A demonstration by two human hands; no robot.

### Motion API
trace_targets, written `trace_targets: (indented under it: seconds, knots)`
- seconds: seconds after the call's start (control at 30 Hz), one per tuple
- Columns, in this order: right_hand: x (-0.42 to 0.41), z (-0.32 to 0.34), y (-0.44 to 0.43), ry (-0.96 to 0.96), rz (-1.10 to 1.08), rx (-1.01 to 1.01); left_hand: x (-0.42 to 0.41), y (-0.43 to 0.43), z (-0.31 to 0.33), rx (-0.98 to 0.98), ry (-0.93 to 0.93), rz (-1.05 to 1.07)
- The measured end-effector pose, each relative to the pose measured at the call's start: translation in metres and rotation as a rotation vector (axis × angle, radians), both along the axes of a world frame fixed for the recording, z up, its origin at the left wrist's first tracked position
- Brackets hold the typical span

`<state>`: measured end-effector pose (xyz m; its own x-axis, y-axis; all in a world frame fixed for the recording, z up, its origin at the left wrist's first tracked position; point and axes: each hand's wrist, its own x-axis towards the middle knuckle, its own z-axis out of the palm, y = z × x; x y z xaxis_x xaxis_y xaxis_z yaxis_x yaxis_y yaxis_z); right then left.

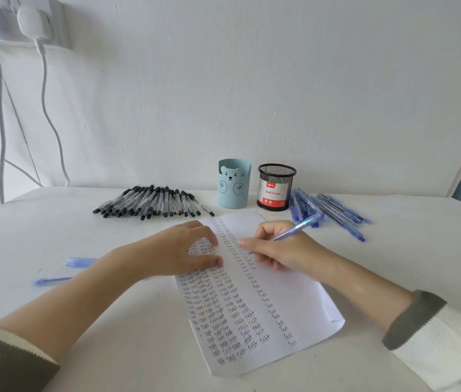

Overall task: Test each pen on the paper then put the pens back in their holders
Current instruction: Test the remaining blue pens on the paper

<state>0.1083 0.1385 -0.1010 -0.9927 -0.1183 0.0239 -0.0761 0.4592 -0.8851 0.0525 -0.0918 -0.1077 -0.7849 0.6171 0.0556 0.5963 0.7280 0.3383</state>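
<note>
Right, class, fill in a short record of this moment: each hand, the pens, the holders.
Left hand: rests flat on the white paper sheet
Right hand: grips a translucent blue ballpoint pen, tip at the sheet
Black pens: row left of holders
Blue pens: pile right of holders
Holders: pale blue bear cup, black mesh cup; no pens stick out

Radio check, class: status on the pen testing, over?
Right hand grips blue pen, tip on paper. Left hand presses paper flat. No pens stick out of bear holder, mesh holder; black pens, blue pens lie alongside. Nothing blocking.
</note>
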Motion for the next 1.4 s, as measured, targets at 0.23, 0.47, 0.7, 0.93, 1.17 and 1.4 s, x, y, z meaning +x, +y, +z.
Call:
trace_targets:
  seconds: [0.23, 0.47, 0.7, 0.93, 1.17, 1.4]
  knots:
    - [-0.002, -0.017, -0.008, 0.192, -0.099, 0.128, 0.002, 0.001, 0.000, -0.002, -0.011, 0.006]
    - [-0.003, -0.020, -0.007, 0.205, -0.080, 0.070, 0.001, 0.001, -0.001, 0.014, -0.014, 0.003]
    - [-0.001, -0.018, -0.007, 0.193, -0.099, 0.051, 0.001, 0.001, -0.001, 0.006, -0.021, 0.008]
    - [-0.001, -0.016, -0.007, 0.173, -0.090, 0.073, 0.000, 0.002, -0.002, 0.009, -0.010, 0.013]
    - [0.001, -0.015, -0.007, 0.193, -0.086, 0.082, 0.001, 0.001, -0.002, 0.007, -0.008, 0.012]
    - [0.001, -0.016, -0.006, 0.195, -0.081, 0.060, 0.001, 0.002, -0.001, 0.027, -0.009, 0.009]
